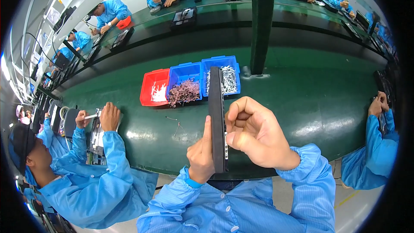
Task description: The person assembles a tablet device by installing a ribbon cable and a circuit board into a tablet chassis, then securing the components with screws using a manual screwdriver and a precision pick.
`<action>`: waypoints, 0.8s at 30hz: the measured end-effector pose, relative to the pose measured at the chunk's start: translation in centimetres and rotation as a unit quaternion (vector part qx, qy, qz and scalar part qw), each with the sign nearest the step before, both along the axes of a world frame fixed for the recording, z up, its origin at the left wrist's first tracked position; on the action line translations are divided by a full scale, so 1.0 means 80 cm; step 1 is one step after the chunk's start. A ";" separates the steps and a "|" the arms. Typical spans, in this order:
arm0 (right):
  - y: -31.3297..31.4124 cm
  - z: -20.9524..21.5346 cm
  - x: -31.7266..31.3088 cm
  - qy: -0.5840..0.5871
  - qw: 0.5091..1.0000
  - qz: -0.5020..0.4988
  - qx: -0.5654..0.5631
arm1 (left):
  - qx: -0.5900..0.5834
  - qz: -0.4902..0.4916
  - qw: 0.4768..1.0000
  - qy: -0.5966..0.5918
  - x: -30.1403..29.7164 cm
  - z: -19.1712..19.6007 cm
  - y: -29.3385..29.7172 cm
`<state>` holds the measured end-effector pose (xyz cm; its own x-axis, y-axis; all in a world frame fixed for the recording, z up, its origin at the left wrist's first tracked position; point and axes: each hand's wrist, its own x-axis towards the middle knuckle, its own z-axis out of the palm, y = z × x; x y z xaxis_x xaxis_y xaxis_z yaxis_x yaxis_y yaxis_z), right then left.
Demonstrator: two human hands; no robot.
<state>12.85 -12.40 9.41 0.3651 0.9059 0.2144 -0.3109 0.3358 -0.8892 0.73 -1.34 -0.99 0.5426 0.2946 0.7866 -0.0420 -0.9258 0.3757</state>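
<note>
My left hand (201, 157) grips a black flat panel-like casing (217, 121) from its left side and holds it upright on edge. The index finger lies stretched along the casing's left face. At the opposite face, where small light-coloured parts show along the edge, my right hand (261, 136) has its fingers curled and its thumb against the casing. Whatever those fingers pinch is hidden. Beyond the casing stand a red bin (147, 87) of white slim pieces, a blue bin (184, 67) of brownish wire leads and another blue bin (217, 61) of silvery parts, partly covered by the casing.
Thin wire leads (178, 128) lie on the green table (297, 99) left of the casing. A green post (261, 26) rises behind the bins. Close on the left a co-worker (86, 177) handles a device; another co-worker (375, 146) sits at right. Several people work across the table.
</note>
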 end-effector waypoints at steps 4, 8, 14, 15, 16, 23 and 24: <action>0.001 0.001 0.002 0.018 1.000 0.007 -0.012 | 0.008 0.010 1.000 0.019 -0.003 0.004 -0.002; -0.001 0.001 0.002 0.021 1.000 0.007 -0.007 | 0.005 0.002 1.000 0.013 -0.002 0.005 -0.003; -0.001 0.003 0.005 0.021 1.000 0.007 -0.019 | 0.020 0.011 1.000 0.017 -0.001 0.007 -0.005; 0.001 0.003 0.006 0.035 0.999 0.017 -0.019 | 0.020 0.016 1.000 0.011 0.000 0.005 -0.004; 0.002 0.003 0.006 0.050 0.998 0.027 -0.019 | 0.019 0.022 1.000 0.005 0.000 0.004 -0.003; 0.003 -0.006 -0.002 0.016 1.000 0.023 0.012 | -0.008 0.001 1.000 0.022 -0.009 0.002 0.000; 0.003 -0.006 -0.003 0.016 1.000 0.022 0.015 | -0.007 0.001 1.000 0.024 -0.011 0.003 0.000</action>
